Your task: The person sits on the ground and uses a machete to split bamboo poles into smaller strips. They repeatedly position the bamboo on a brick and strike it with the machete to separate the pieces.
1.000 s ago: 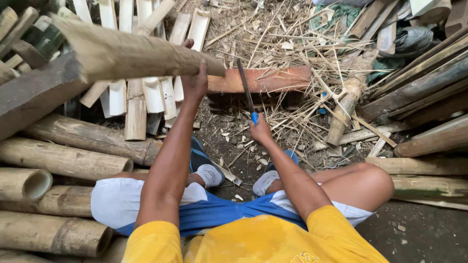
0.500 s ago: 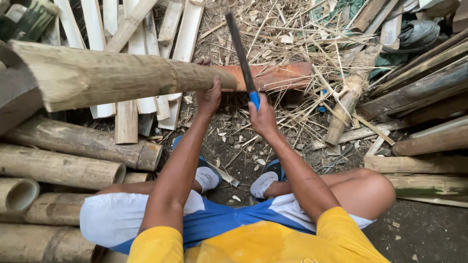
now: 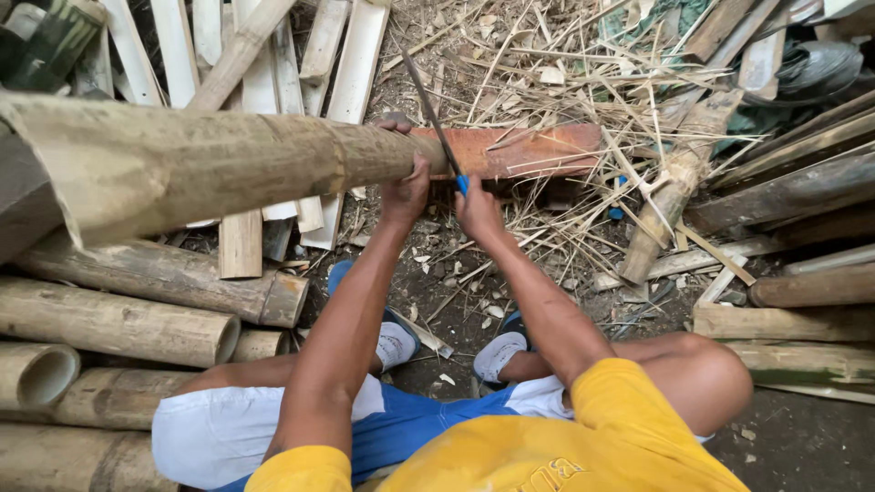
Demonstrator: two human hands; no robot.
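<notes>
While left hand [image 3: 404, 187] steadies bamboo pole [image 3: 228, 164], right hand [image 3: 476, 210] grips blade [image 3: 427, 102].

Yellow tee [image 3: 583, 437] w/ short sleeves, partial dark lettering near its lower front edge. Below tee: white shorts [image 3: 210, 433] w/ a blue panel [image 3: 401, 428] down the middle. Beyond shorts, white slip-on shoes [image 3: 499, 353] over blue insoles, one per foot. Arms bare from sleeves to left hand [image 3: 406, 189] & right hand [image 3: 478, 211]; no gloves, watch or rings visible.
</notes>
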